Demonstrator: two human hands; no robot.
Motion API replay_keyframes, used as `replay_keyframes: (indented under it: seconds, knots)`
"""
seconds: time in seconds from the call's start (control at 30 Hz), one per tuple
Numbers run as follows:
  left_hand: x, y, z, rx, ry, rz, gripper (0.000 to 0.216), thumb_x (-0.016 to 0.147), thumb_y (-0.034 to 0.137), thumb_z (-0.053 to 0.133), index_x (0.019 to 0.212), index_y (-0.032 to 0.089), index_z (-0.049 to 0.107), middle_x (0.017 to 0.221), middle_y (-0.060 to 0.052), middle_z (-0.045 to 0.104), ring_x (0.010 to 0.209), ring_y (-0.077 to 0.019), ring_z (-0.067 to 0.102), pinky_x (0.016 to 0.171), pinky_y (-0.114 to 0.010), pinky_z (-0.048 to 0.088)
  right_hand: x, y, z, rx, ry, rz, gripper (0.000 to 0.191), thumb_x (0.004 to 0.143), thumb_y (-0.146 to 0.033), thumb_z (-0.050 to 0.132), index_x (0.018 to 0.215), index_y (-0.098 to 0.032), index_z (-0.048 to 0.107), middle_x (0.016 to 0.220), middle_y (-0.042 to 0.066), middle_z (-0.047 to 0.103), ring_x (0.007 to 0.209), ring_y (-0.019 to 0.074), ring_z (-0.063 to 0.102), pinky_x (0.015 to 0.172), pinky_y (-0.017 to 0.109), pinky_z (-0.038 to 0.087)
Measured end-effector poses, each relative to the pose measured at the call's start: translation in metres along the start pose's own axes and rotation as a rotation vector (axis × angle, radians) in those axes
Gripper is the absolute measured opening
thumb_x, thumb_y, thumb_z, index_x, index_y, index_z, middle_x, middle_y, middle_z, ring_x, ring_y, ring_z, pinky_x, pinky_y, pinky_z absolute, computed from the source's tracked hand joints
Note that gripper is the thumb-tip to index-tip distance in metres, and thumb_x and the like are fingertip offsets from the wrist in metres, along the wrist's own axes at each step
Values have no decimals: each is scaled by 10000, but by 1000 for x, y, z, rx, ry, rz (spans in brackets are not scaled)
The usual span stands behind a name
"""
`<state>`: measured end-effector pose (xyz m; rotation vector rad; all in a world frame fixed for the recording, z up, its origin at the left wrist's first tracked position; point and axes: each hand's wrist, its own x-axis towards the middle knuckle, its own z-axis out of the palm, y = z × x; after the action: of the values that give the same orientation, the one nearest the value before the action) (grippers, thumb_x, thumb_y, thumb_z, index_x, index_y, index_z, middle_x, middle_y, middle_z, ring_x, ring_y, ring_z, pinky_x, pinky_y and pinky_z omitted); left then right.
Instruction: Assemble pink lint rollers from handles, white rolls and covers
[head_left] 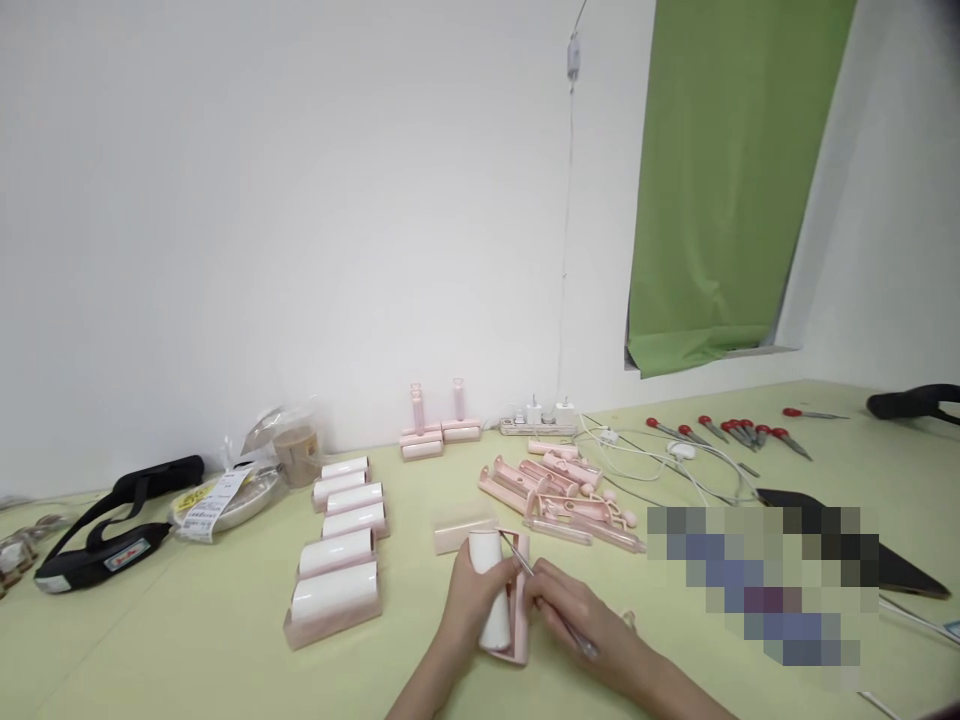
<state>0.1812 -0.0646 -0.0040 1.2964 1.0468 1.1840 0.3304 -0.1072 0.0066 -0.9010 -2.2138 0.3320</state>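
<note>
Head view: left hand [469, 595] gripping glossy white cylinder [494, 630] beside open-sided pale-pink plastic casing [519, 610], right hand [581, 612] closed around slim metal-shafted tool [523, 563] with translucent handle.

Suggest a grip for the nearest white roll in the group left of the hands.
Likely best: pinch across its middle from above. The white roll lies on its side, its long curved top exposed; pink plastic runs along its near edge, so a low approach from the front would probably meet that first.
</note>
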Motion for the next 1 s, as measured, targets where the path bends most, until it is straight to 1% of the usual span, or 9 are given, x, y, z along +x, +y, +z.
replay_keyframes:
  seconds: [0.13, 0.23, 0.3, 0.37, 0.43, 0.47, 0.6, 0.83, 1.0]
  knots:
    - [7, -3, 0, -45, 84, -57, 330, 600, 352, 637, 812, 161, 472, 649, -2, 549, 589, -149, 551, 516, -248, 452, 4, 1, 7, -152, 5, 35, 189, 849, -173, 272, 801, -212, 451, 756, 30, 494, 668, 144, 486, 576, 244, 411]
    - [9, 4, -8, -11, 185, -89, 321, 622, 389, 606, 792, 176, 437, 605, 14, 521, 504, -137, 529, 444, -247, 435, 10, 4, 1, -153, 41, 49, 192, 841, -173, 284, 764, -211, 456, 736, 22, 523, 662, 147, 487, 666, 298, 415]
    - [9, 10, -15, 82, 240, -24, 286, 628, 376, 596, 764, 182, 436, 600, 17, 517, 503, -134, 521, 468, -249, 430, 14, 5, -5, -62, 89, 91, 205, 844, -196, 287, 740, -207, 464, 684, 9, 523, 626, 141, 486, 681, 311, 412]
    - [9, 14, -22, 208, 265, 86, 242, 625, 355, 591, 727, 187, 449, 610, 17, 522, 557, -143, 524, 533, -249, 425, 19, 3, -9, 139, 88, 159, 229, 853, -236, 275, 729, -199, 463, 616, -8, 491, 541, 119, 466, 575, 261, 414]
    - [9, 17, -27, 316, 269, 153, 207, 626, 342, 578, 710, 195, 459, 611, 21, 525, 592, -152, 519, 569, -247, 409, 25, -2, -12, 331, 44, 196, 246, 859, -261, 266, 724, -191, 459, 577, -23, 452, 479, 97, 435, 483, 217, 384]
    - [9, 17, -28, 348, 265, 166, 194, 630, 336, 569, 716, 197, 464, 618, 22, 530, 601, -154, 517, 576, -245, 403, 28, -5, -12, 386, 22, 182, 245, 858, -264, 271, 719, -189, 458, 572, -29, 438, 465, 88, 424, 477, 209, 378]
    - [11, 16, -31, 345, 248, 169, 185, 644, 323, 549, 750, 189, 477, 679, 2, 549, 640, -156, 521, 600, -244, 405, 40, -10, -8, 359, 33, 94, 222, 846, -254, 314, 707, -185, 473, 621, -23, 438, 515, 84, 431, 530, 212, 379]
    - [14, 13, -34, 299, 242, 158, 200, 641, 335, 557, 750, 182, 488, 671, 2, 551, 617, -148, 522, 595, -246, 418, 44, -3, 1, 508, 18, 139, 213, 848, -285, 321, 731, -187, 470, 602, -31, 426, 481, 79, 430, 460, 197, 367]
    - [15, 10, -32, 320, 217, 134, 182, 641, 308, 551, 755, 182, 485, 658, 3, 557, 596, -140, 520, 573, -237, 409, 44, -1, 3, 501, 24, 145, 229, 848, -302, 317, 718, -204, 478, 495, -54, 392, 450, 95, 420, 522, 236, 408]
